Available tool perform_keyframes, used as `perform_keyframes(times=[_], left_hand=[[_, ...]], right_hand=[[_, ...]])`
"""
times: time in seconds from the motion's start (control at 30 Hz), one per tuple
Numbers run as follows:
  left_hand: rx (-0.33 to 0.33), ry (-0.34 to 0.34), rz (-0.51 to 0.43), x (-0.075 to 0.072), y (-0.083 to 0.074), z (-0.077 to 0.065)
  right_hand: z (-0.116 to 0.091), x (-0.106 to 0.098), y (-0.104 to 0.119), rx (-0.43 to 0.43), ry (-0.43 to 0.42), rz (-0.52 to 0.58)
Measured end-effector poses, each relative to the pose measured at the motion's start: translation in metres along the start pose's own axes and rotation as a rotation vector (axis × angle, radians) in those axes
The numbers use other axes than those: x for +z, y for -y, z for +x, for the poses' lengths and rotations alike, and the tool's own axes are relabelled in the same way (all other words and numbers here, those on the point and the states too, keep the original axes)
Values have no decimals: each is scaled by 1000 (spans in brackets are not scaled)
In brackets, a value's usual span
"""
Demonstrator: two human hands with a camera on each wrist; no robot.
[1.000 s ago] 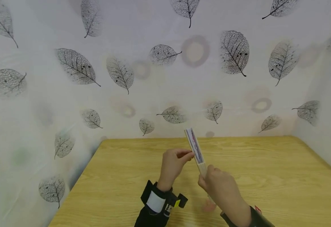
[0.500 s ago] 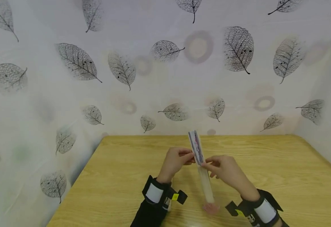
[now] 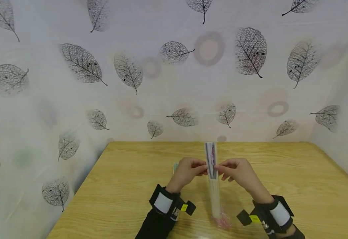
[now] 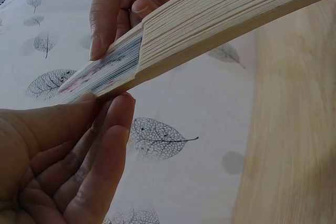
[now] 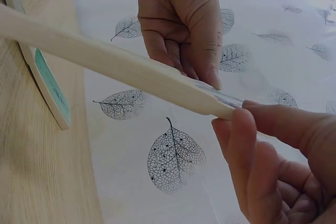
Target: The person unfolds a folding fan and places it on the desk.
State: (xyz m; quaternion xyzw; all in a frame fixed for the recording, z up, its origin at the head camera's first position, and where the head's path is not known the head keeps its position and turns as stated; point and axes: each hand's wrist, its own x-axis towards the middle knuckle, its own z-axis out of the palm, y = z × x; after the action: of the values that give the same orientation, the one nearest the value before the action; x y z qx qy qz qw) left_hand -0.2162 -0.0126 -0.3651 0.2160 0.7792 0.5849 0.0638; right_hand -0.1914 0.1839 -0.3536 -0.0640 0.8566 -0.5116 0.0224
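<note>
A folded wooden folding fan [image 3: 214, 196] stands nearly upright before me, its pale ribs downward and its printed leaf at the top. My left hand [image 3: 186, 172] pinches the leaf part's left edge between thumb and fingers. From the other side, the thumb and fingers of my right hand [image 3: 239, 173] pinch the right edge at about the same height. In the left wrist view the closely stacked ribs [image 4: 210, 24] and the grey, pink-marked leaf folds [image 4: 113, 66] show. A pink tassel [image 3: 223, 221] lies at the fan's lower end.
A second folded fan with a green leaf [image 5: 51, 86] lies on the wooden table [image 3: 126, 186], mostly hidden behind my left hand and arm in the head view. A leaf-patterned cloth [image 3: 174, 86] stands behind the table and along its sides.
My right hand has let go of the fan's ribs and moved up to pinch the leaf's right edge. The fan has swung from a leftward lean to nearly upright.
</note>
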Motion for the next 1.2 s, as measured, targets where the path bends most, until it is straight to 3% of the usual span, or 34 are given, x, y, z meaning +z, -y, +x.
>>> perform_keyframes(times=[0.2,0.53,0.97,1.2], left_hand=[[-6,-9,16,0,-17,-7],[23,-30,-64,-6,1,1],[-18,-190,-225,-24,6,1],[-19,-238,-266,-25,10,3]], right_hand=[[1,1,0,12,-45,6],[1,-9,-3,38,-140,15],[-4,-23,2,21,-251,41],[-4,-26,1,-12,-273,68]])
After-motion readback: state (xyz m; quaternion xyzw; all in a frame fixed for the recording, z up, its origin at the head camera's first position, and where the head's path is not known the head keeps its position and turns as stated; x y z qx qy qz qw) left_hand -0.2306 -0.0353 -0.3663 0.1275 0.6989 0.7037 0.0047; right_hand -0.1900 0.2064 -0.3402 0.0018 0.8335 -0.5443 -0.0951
